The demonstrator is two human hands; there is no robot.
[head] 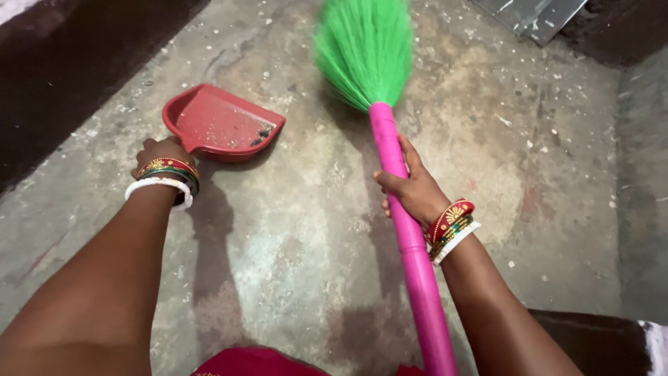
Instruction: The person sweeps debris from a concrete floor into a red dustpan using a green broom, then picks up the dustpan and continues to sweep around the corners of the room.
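Right hand [412,191] grips the broom [390,150] (pink handle, green bristles); left hand [161,152] holds the red dustpan [221,123] on the floor [299,237].

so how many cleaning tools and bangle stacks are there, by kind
green-bristled broom with a pink plastic handle, held in the right hand: 1
red plastic dustpan, gripped at its rear by the left hand: 1
stacks of red, gold, green and white bangles, one on the left wrist and one on the right: 2
total: 4
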